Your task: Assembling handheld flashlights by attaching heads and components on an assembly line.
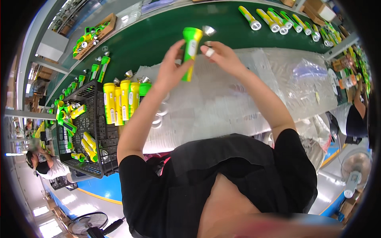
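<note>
My left hand (173, 65) is wrapped round a flashlight body (191, 49) with a green head and a yellow-and-green barrel, held upright with its wide head at the top. To the right of it my right hand (222, 56) is raised, fingers slightly curled and apart, with nothing visible between them. A white wrap (210, 52) shows on one of its digits. Just beyond those fingertips is a shiny reflector cup (208, 30), apparently apart from the hand. Left of my left forearm stand several yellow flashlight bodies (125, 100) with silver reflectors near their tops.
A black plastic crate (101, 137) with loose flashlight parts is on the left. The green belt (154, 33) runs along the far side, carrying finished-looking flashlights (268, 20) at right. Plastic sheeting (222, 103) covers the table; white rings (157, 119) lie by my left arm. Other people work at both sides.
</note>
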{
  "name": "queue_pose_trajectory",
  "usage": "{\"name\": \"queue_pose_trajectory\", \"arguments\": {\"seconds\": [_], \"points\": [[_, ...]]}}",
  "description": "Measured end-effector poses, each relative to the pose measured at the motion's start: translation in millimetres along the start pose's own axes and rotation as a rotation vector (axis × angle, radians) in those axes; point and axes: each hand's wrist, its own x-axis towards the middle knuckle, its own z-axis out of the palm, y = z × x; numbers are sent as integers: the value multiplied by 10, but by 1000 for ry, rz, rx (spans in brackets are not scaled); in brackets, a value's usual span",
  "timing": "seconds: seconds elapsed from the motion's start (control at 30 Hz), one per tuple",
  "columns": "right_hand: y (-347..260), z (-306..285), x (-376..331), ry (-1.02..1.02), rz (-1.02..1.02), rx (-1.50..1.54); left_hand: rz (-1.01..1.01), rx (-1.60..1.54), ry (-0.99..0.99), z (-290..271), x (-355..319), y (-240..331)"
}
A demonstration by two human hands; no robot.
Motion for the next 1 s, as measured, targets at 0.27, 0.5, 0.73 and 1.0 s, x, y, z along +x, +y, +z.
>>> {"name": "queue_pose_trajectory", "arguments": {"seconds": [0.27,0.5,0.73,1.0], "points": [[-162,154,-1217,-130,102,593,-88,-230,-26,389,-602,146],[-250,182,-1675,-487,168,426,196,-242,-274,462,-760,484],[-183,279,-1755,-254,52,508,468,-161,-125,585,-1037,665],[-158,2,-1911,58,168,617,302,-254,-87,990,-901,471]]}}
